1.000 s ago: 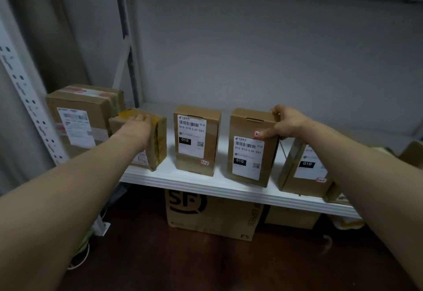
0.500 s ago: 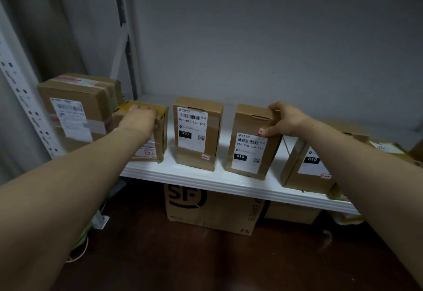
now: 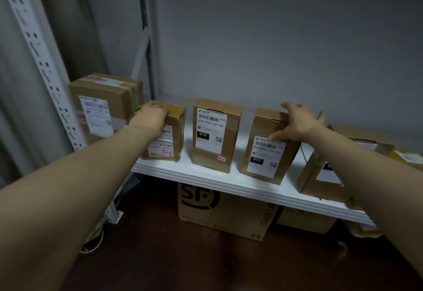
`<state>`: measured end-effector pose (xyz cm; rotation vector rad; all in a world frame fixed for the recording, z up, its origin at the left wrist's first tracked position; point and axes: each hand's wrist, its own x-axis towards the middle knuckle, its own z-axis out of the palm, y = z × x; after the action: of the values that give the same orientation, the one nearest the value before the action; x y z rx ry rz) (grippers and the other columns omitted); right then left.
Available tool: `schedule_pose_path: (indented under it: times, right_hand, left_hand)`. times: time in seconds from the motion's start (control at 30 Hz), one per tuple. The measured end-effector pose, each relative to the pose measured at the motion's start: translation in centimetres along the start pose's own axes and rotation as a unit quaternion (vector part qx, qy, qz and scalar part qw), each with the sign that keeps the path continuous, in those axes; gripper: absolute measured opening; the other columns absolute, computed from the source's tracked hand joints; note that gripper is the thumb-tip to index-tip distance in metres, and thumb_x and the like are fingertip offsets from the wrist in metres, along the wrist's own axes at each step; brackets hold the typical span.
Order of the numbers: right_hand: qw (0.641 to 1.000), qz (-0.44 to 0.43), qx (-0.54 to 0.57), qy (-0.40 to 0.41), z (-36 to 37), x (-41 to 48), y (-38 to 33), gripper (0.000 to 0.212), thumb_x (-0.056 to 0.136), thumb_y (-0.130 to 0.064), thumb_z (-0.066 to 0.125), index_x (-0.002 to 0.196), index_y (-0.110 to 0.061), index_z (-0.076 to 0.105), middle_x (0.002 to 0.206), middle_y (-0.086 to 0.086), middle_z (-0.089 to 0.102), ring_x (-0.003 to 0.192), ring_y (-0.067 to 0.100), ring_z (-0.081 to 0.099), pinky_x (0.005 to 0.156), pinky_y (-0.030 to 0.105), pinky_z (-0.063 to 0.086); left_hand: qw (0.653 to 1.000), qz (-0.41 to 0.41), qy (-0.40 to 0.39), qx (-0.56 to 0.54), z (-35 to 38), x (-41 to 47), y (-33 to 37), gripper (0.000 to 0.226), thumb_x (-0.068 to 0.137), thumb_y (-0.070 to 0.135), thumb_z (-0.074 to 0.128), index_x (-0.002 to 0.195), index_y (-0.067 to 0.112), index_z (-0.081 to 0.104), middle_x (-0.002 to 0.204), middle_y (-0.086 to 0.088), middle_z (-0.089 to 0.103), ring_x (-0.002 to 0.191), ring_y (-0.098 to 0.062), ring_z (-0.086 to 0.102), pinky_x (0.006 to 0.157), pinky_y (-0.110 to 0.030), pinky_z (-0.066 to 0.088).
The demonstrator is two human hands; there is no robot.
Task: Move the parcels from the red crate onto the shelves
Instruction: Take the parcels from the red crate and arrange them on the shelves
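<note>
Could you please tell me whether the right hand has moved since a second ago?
Yes. The right hand opened its grip: its fingers rose off the top corner of the labelled parcel on the white shelf.

A parcel storeroom: labelled cardboard parcels [image 3: 215, 135] stand in a row on a white metal shelf [image 3: 229, 182], slotted rack uprights [image 3: 43, 68] at left, an SF Express carton [image 3: 224, 212] on the floor beneath.

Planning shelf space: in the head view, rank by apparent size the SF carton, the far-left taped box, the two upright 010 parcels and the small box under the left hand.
1. SF carton, partly hidden
2. taped box
3. middle 010 parcel and right 010 parcel: alike, not ranked
4. small box under the left hand
</note>
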<state>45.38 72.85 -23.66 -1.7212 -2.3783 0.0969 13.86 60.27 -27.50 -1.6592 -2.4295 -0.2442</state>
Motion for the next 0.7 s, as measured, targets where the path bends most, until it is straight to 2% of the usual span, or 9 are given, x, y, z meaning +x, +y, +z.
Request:
schedule_pose_path:
  times: [0.13, 0.27, 0.37, 0.43, 0.53, 0.63, 0.7]
  right_hand:
    - [0.997, -0.027, 0.014, 0.074, -0.4, -0.5, -1.5, 0.093, 0.071, -0.052, 0.075, 0.147, -0.027, 0.027, 0.152, 0.011, 0.031, 0.143, 0.028, 0.02, 0.115, 0.054, -0.005]
    - [0.982, -0.13, 0.027, 0.133, -0.5, -0.7, -4.4, 0.073, 0.083, -0.052, 0.064, 0.145, -0.029, 0.033, 0.15, 0.004, 0.036, 0.141, 0.022, 0.026, 0.115, 0.05, -0.006]
    - [0.977, -0.184, -0.011, 0.111, 0.1, -0.7, -7.2, 0.076, 0.086, -0.058, 0.055, 0.149, -0.029, 0.024, 0.153, 0.003, 0.032, 0.142, 0.02, 0.027, 0.115, 0.05, -0.007]
    - [0.977, -0.191, -0.057, 0.08, 0.6, -0.7, -9.0, 0.086, 0.083, -0.064, 0.054, 0.151, -0.029, 0.014, 0.154, 0.007, 0.028, 0.143, 0.022, 0.026, 0.115, 0.051, -0.007]
    - [0.975, -0.193, -0.105, 0.044, 1.7, -0.5, -10.8, 0.094, 0.082, -0.065, 0.056, 0.151, -0.028, 0.005, 0.151, 0.012, 0.034, 0.14, 0.026, 0.032, 0.115, 0.053, -0.005]
    - [0.972, -0.195, -0.129, 0.022, 2.6, -0.2, -11.6, 0.081, 0.089, -0.054, 0.052, 0.151, -0.029, 0.006, 0.145, 0.012, 0.042, 0.134, 0.028, 0.04, 0.116, 0.051, -0.001]
    - [0.971, -0.194, -0.137, 0.023, 2.8, 0.2, -11.8, 0.069, 0.094, -0.047, 0.048, 0.15, -0.03, 0.012, 0.141, 0.013, 0.044, 0.13, 0.031, 0.041, 0.116, 0.048, 0.01]
  left_hand:
    - [1.0, -0.024, 0.003, -0.017, 0.0, -0.4, -0.7, 0.042, 0.095, 0.012, 0.048, 0.136, 0.016, 0.044, 0.146, -0.012, 0.039, 0.137, -0.034, 0.027, 0.111, -0.048, 0.03]
    - [0.998, -0.037, -0.015, -0.047, 0.1, -0.7, -0.9, 0.047, 0.097, 0.009, 0.041, 0.142, 0.02, 0.037, 0.148, -0.013, 0.034, 0.137, -0.036, 0.026, 0.112, -0.044, 0.027]
    - [0.997, -0.03, -0.003, -0.074, 0.6, -1.0, -1.1, 0.049, 0.098, 0.012, 0.043, 0.145, 0.02, 0.034, 0.15, -0.014, 0.031, 0.14, -0.036, 0.021, 0.114, -0.043, 0.023]
    - [0.995, -0.03, 0.006, -0.098, 1.0, -1.1, -1.2, 0.048, 0.098, 0.017, 0.046, 0.145, 0.019, 0.036, 0.149, -0.014, 0.033, 0.14, -0.036, 0.02, 0.116, -0.042, 0.02]
    - [0.991, -0.035, 0.02, -0.124, 1.5, -1.1, -1.3, 0.046, 0.097, 0.022, 0.048, 0.143, 0.017, 0.04, 0.146, -0.014, 0.036, 0.139, -0.036, 0.021, 0.116, -0.041, 0.018]
    - [0.989, -0.04, 0.028, -0.14, 2.0, -0.9, -1.3, 0.045, 0.097, 0.025, 0.049, 0.141, 0.017, 0.043, 0.145, -0.015, 0.037, 0.137, -0.036, 0.024, 0.113, -0.037, 0.02]
    - [0.987, -0.042, 0.034, -0.154, 2.0, -0.9, -1.3, 0.043, 0.097, 0.026, 0.049, 0.14, 0.017, 0.045, 0.145, -0.014, 0.038, 0.137, -0.035, 0.025, 0.113, -0.035, 0.021]
